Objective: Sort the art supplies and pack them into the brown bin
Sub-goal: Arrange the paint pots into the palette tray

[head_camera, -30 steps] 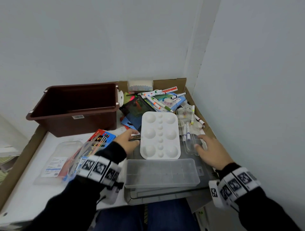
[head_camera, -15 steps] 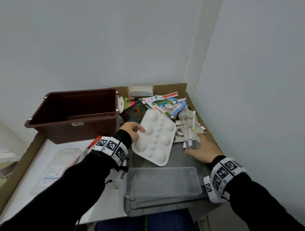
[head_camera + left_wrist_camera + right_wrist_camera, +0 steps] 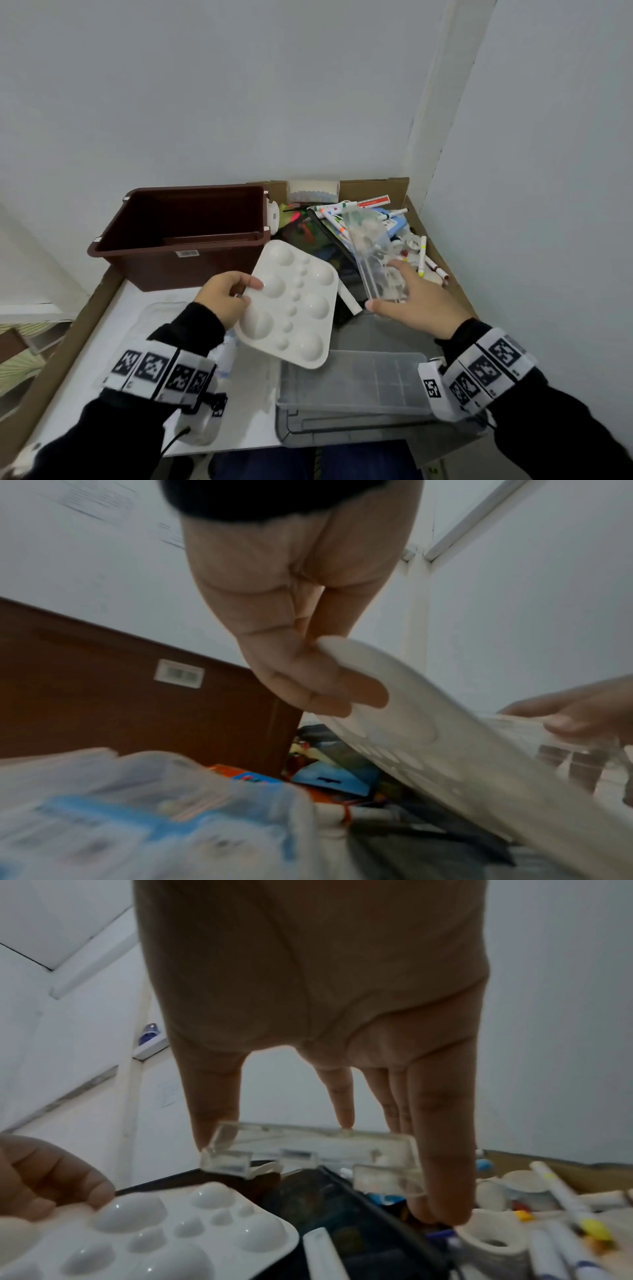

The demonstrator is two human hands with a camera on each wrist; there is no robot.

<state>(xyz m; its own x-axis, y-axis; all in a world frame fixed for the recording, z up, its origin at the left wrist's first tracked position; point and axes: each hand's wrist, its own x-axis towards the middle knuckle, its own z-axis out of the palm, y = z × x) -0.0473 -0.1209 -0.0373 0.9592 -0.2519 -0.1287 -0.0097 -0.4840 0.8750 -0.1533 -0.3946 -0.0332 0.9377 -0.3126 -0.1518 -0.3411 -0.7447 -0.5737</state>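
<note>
The left hand (image 3: 224,301) pinches the near left edge of a white plastic paint palette with round wells (image 3: 294,308): the thumb lies on top, and the left wrist view shows the fingers (image 3: 308,693) curled underneath. The palette is lifted off the table and tilted, its far corner close to the front right corner of the brown bin. In the right wrist view the palette's glossy wells (image 3: 164,1229) fill the lower left.

The right hand (image 3: 418,301) grasps a clear rectangular plastic case (image 3: 373,257) by its near end. The right wrist view shows the thumb on one side of the case (image 3: 308,1148) and the fingers (image 3: 441,1150) down the other side, gripping across its width. The case is raised and slanted, its far end pointing away over a pile of supplies.

That pile lies at the back right of the table: white felt-tip markers with coloured caps (image 3: 422,255), a dark tablet-like board (image 3: 318,240) and small white pots (image 3: 489,1240).

The brown rectangular plastic bin (image 3: 185,240) stands at the back left of the white table (image 3: 137,308); the part of its inside that shows holds nothing. A white label sits on its front wall (image 3: 178,673).

Near the person's lap, between the two forearms, lies a clear compartmented plastic tray (image 3: 352,380). Under the left forearm is a clear plastic packet with blue printing (image 3: 137,821), blurred in the left wrist view. Both wrists wear white bands printed with black square markers (image 3: 161,370) over black sleeves.
</note>
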